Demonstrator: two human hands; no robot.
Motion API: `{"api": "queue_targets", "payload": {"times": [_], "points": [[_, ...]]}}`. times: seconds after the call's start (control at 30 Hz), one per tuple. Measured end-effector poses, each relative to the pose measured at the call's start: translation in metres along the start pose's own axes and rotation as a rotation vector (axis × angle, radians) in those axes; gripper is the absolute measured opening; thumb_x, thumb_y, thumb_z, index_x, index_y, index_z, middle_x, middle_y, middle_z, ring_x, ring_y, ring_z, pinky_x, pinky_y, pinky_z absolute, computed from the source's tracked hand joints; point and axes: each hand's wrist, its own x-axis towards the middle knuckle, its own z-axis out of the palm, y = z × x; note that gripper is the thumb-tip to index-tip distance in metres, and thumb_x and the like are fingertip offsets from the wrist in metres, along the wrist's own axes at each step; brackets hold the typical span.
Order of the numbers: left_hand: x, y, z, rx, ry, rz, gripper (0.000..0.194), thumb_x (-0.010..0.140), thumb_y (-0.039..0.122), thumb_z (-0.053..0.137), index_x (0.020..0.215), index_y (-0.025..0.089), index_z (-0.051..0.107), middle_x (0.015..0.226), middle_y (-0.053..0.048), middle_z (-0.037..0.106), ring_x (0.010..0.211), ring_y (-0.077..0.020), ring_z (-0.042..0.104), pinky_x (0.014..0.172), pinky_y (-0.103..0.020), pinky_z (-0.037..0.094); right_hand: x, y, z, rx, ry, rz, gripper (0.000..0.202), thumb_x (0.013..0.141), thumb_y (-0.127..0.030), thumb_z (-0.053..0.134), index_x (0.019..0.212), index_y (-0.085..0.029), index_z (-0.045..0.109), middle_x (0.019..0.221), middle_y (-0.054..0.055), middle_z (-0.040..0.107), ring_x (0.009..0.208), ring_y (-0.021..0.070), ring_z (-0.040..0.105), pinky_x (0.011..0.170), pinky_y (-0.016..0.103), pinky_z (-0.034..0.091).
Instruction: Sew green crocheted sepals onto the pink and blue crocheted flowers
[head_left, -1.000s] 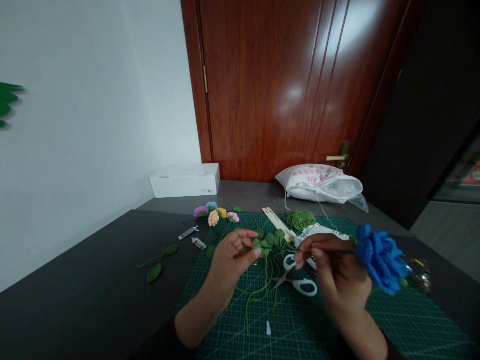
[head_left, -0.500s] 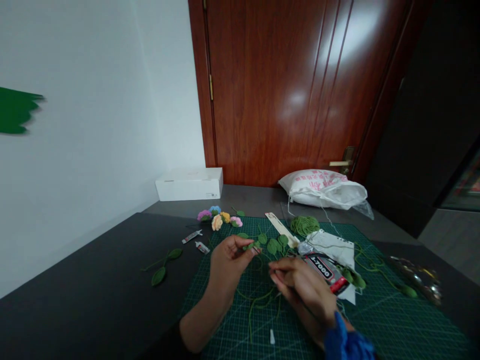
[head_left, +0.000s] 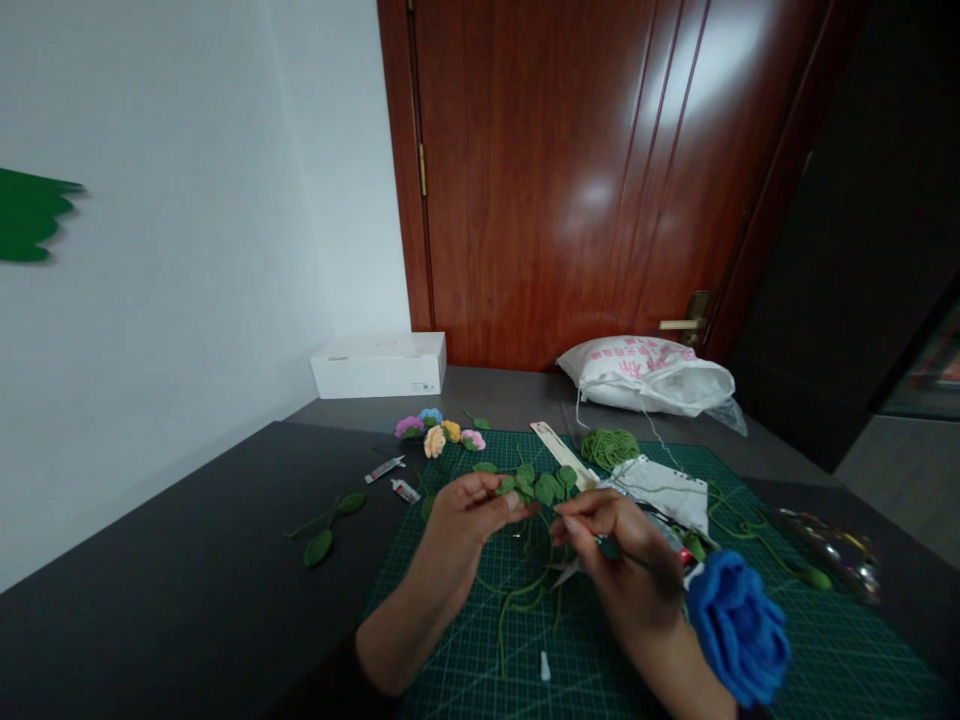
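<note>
Between the thumb and fingers of my left hand (head_left: pixel 466 520) is a green crocheted leaf sprig (head_left: pixel 511 487), held above the cutting mat. More round green leaves (head_left: pixel 553 486) lie between my hands. My right hand (head_left: pixel 626 555) is closed, fingertips pinched together close to those leaves. A blue crocheted flower (head_left: pixel 739 628) sticks out beside my right wrist; its dark stem seems to run into my right hand, partly hidden by the fingers. Thin green yarn strands (head_left: pixel 517 598) trail over the mat below my hands.
Several small crocheted flowers (head_left: pixel 434 442), two glue tubes (head_left: pixel 406 491) and a leaf pair (head_left: pixel 319 548) lie left. A green yarn bundle (head_left: pixel 609 449), white paper (head_left: pixel 664 490) and a white sack (head_left: pixel 645 375) are right. A white box (head_left: pixel 379 368) stands behind. A small white cap (head_left: pixel 545 666) lies in front.
My right hand has shifted slightly right and turned, bringing the blue flower into fuller view, out to the right. My left hand has moved a little right with the leaf sprig.
</note>
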Motion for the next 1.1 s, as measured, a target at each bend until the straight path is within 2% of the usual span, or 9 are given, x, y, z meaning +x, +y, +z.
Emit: {"api": "queue_targets", "payload": {"times": [0.13,0.23,0.33,0.43,0.5,0.63,0.77,0.9,1.1], "points": [[0.001,-0.003,-0.001,0.026,-0.036,0.029,0.016,0.071,0.019,0.079,0.082,0.013,0.069,0.077,-0.002,0.072,0.076,-0.0173,0.07,0.082,-0.035,0.059,-0.001,0.007,-0.003,0.071,-0.02,0.119,0.016,0.095,-0.022,0.058,0.079,-0.023,0.056,0.08,0.0,0.067,0.074,0.0159,0.068,0.068,0.031,0.053],[0.003,-0.005,-0.003,0.076,-0.03,0.128,0.026,0.072,0.015,0.079,0.093,0.018,0.064,0.067,0.004,0.065,0.067,-0.0156,0.069,0.073,-0.032,0.059,0.003,0.004,-0.006,0.125,-0.016,0.169,0.018,0.097,-0.024,0.054,0.08,-0.023,0.054,0.08,0.0,0.066,0.072,0.015,0.066,0.066,0.031,0.051],[0.003,-0.004,-0.006,0.121,-0.053,0.224,0.019,0.071,0.011,0.076,0.082,0.019,0.064,0.065,0.006,0.058,0.062,-0.0129,0.065,0.066,-0.028,0.058,0.011,-0.004,-0.011,0.174,0.005,0.198,0.022,0.099,-0.024,0.052,0.077,-0.023,0.051,0.075,0.0,0.065,0.067,0.0147,0.065,0.062,0.03,0.05],[0.001,-0.003,-0.008,0.231,-0.12,0.286,0.011,0.074,0.009,0.072,0.066,0.016,0.067,0.07,0.003,0.062,0.066,-0.0121,0.066,0.066,-0.024,0.055,0.017,-0.009,-0.015,0.21,0.012,0.228,0.024,0.1,-0.025,0.051,0.076,-0.023,0.052,0.072,-0.001,0.064,0.064,0.0136,0.066,0.06,0.028,0.051],[0.001,-0.003,-0.009,0.298,-0.15,0.278,0.009,0.076,0.01,0.069,0.071,0.016,0.072,0.072,0.001,0.067,0.069,-0.0135,0.069,0.068,-0.024,0.053,0.018,-0.009,-0.017,0.248,0.009,0.256,0.023,0.1,-0.026,0.052,0.077,-0.023,0.053,0.071,-0.002,0.064,0.061,0.0123,0.065,0.059,0.027,0.051],[0.0,-0.003,-0.008,0.308,-0.136,0.198,0.012,0.077,0.012,0.068,0.086,0.017,0.074,0.073,-0.001,0.073,0.069,-0.0161,0.072,0.07,-0.027,0.054,0.017,-0.008,-0.018,0.319,0.003,0.263,0.021,0.1,-0.025,0.052,0.079,-0.023,0.054,0.073,-0.003,0.063,0.059,0.0109,0.064,0.059,0.026,0.051],[-0.002,-0.002,-0.008,0.289,-0.098,0.165,0.013,0.075,0.011,0.067,0.085,0.017,0.072,0.072,-0.001,0.075,0.067,-0.0159,0.073,0.07,-0.027,0.055,0.016,-0.009,-0.019,0.343,0.021,0.214,0.022,0.1,-0.021,0.05,0.078,-0.023,0.053,0.072,-0.002,0.064,0.069,0.0126,0.065,0.067,0.029,0.051],[-0.003,0.0,-0.007,0.291,-0.067,0.173,0.013,0.072,0.01,0.069,0.083,0.017,0.072,0.073,-0.001,0.073,0.069,-0.0167,0.072,0.069,-0.028,0.055,0.013,-0.009,-0.02,0.352,0.005,0.17,0.019,0.1,-0.018,0.051,0.082,-0.023,0.055,0.077,-0.001,0.064,0.072,0.0134,0.066,0.067,0.03,0.051],[-0.003,0.003,-0.005,0.356,-0.005,0.254,0.007,0.072,0.011,0.073,0.071,0.018,0.073,0.073,-0.001,0.068,0.071,-0.0155,0.064,0.067,-0.024,0.051,0.012,-0.01,-0.021,0.332,-0.004,0.147,0.019,0.099,-0.017,0.05,0.081,-0.023,0.053,0.08,0.0,0.063,0.071,0.0142,0.065,0.066,0.032,0.052]]}}
